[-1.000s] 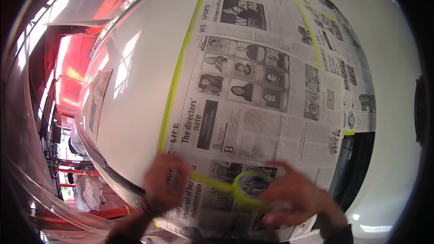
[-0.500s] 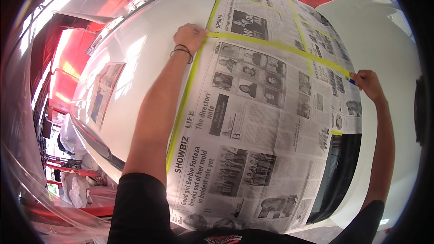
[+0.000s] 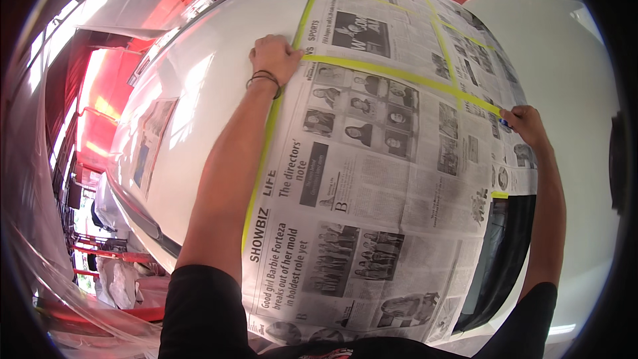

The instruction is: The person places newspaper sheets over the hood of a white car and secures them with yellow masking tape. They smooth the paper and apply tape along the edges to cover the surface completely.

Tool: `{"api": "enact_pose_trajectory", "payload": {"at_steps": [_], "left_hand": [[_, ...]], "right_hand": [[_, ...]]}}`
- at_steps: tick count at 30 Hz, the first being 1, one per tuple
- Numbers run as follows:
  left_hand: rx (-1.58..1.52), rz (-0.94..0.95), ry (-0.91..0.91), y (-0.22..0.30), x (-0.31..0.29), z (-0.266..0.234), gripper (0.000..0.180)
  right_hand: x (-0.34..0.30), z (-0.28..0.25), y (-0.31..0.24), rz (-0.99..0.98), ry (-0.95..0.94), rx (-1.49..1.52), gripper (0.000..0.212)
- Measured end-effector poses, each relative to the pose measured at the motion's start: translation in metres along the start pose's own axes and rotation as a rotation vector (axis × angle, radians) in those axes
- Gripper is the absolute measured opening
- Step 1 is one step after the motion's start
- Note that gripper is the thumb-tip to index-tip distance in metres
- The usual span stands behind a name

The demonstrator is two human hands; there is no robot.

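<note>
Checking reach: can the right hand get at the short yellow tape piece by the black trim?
Probably yes: only newspaper seems to lie between the right hand and the short tape piece, though that hand is holding the long tape strip.

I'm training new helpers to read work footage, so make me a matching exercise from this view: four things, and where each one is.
Things
1. Left hand
2. Right hand
3. Crosswise yellow tape
4. Clear plastic sheeting

Places
A. Spanning the newspaper from one hand to the other
B. Along the picture's left side, away from both hands
C. At the tape's left end, by the white panel
D. At the tape's right end

Right pairs: 1-C, 2-D, 3-A, 4-B
</note>
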State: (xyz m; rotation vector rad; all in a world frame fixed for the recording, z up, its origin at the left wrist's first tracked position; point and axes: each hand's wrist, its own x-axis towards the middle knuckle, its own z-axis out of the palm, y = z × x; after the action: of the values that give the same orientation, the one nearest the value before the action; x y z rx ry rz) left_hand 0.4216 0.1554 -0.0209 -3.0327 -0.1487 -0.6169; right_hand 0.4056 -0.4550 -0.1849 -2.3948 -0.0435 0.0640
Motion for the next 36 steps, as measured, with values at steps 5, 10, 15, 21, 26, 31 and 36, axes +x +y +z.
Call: {"api": "enact_pose_trajectory", "payload": {"at_steps": [5,10,15,21,26,31,36], "left_hand": [[0.001,0.065,0.030,-0.022,0.002,0.013,0.053],[0.227,0.192,-0.171,0.009,-0.014,0.007,0.066],[0.404,0.238,-0.321,0.078,-0.047,0.015,0.090],[0.339,0.283,-0.324,0.153,-0.068,0.055,0.101],[0.312,0.340,-0.444,0.221,-0.083,0.076,0.108],[0.342,0.392,-0.484,0.279,-0.103,0.091,0.110],[0.297,0.469,-0.516,0.323,-0.114,0.109,0.108]], "right_hand": [[0.005,0.006,0.001,-0.138,0.047,-0.060,0.060],[0.002,0.018,0.002,-0.067,0.010,-0.074,0.059],[0.001,0.030,-0.009,-0.023,0.027,-0.198,0.054],[0.000,0.040,-0.017,-0.004,0.076,-0.291,0.053],[0.007,0.047,-0.015,0.001,0.082,-0.329,0.052],[0.008,0.048,-0.019,0.019,0.021,-0.357,0.053],[0.015,0.054,-0.012,-0.018,0.059,-0.436,0.053]]}}
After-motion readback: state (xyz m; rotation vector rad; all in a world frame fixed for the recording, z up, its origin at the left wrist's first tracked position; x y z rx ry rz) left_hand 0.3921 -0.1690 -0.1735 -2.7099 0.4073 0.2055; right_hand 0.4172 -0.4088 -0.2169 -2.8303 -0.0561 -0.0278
